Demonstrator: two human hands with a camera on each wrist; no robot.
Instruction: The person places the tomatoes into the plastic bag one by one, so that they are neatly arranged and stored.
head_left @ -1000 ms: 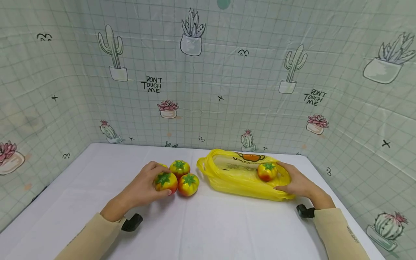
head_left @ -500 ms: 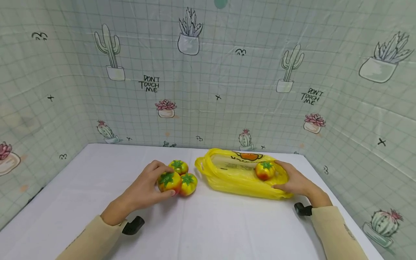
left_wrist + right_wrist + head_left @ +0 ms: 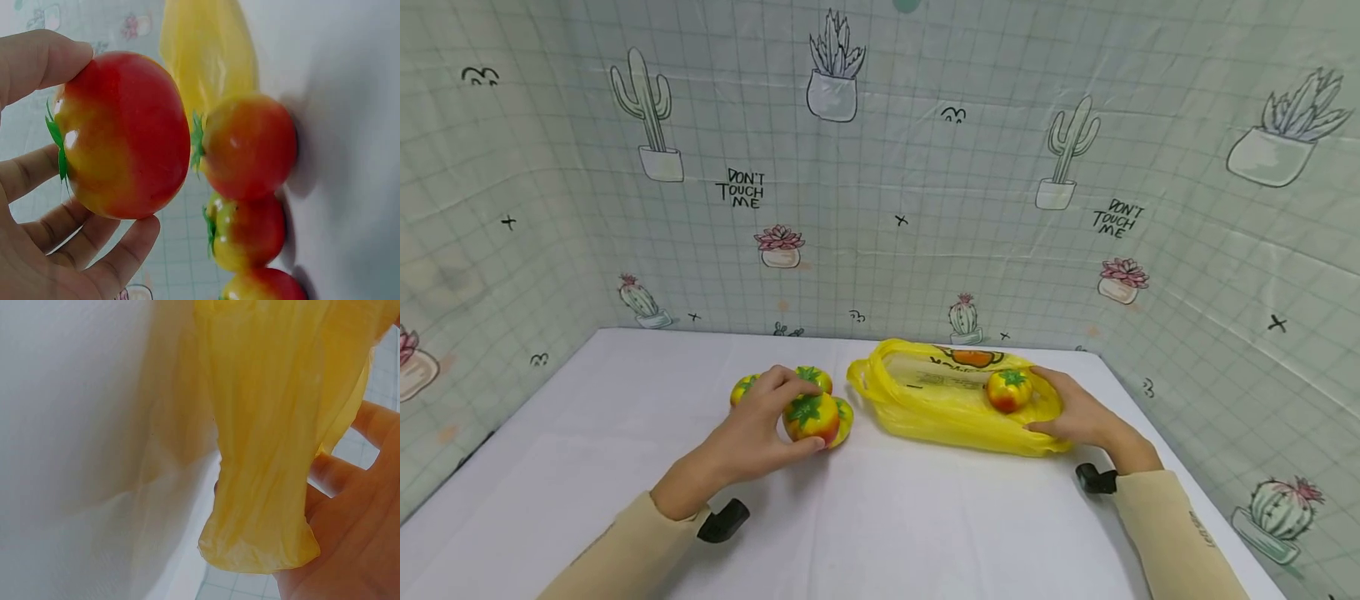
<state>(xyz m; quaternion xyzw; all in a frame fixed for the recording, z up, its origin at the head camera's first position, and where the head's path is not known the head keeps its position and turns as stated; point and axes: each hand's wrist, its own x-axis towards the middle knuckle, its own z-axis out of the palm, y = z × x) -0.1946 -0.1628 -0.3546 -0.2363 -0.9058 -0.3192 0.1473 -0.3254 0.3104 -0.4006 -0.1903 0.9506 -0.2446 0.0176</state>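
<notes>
My left hand grips a glossy red-and-yellow tomato with a green star-shaped top. In the left wrist view the held tomato shows between thumb and fingers, raised off the table beside a row of others. Behind it in the head view are a left tomato, a back tomato and a right tomato, partly covered. A yellow plastic bag lies with its mouth spread. Another tomato sits in its opening. My right hand holds the bag's right end, thumb in front, fingers behind.
The things lie on a white-covered table. A grid-patterned cloth wall with cactus prints rises behind and on both sides. The bag's looped handle points left toward the tomatoes.
My left hand has lifted its tomato and carried it right, in front of the right tomato. The left tomato, hidden half a second ago, shows again. My right hand stays at the bag.
</notes>
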